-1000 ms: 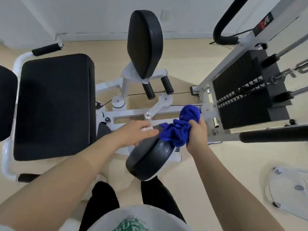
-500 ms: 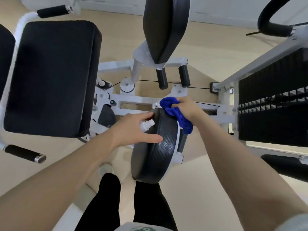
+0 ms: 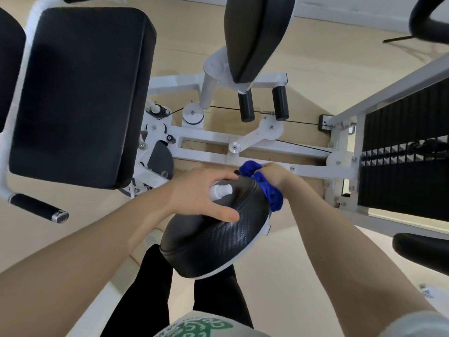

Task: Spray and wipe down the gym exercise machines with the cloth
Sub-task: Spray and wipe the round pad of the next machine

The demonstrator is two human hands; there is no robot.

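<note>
Gripping a small white spray bottle [image 3: 220,190], the left hand [image 3: 201,193] rests against the near black pad [image 3: 216,242] — just right, the right hand [image 3: 273,172] clutches the blue cloth [image 3: 267,188], pressed on the pad's far right edge.

A pale wooden floor [image 3: 315,69] is seen, on which the white machine frame [image 3: 243,152] is stood; a white printed sheet [image 3: 435,294] is laid near right.
</note>
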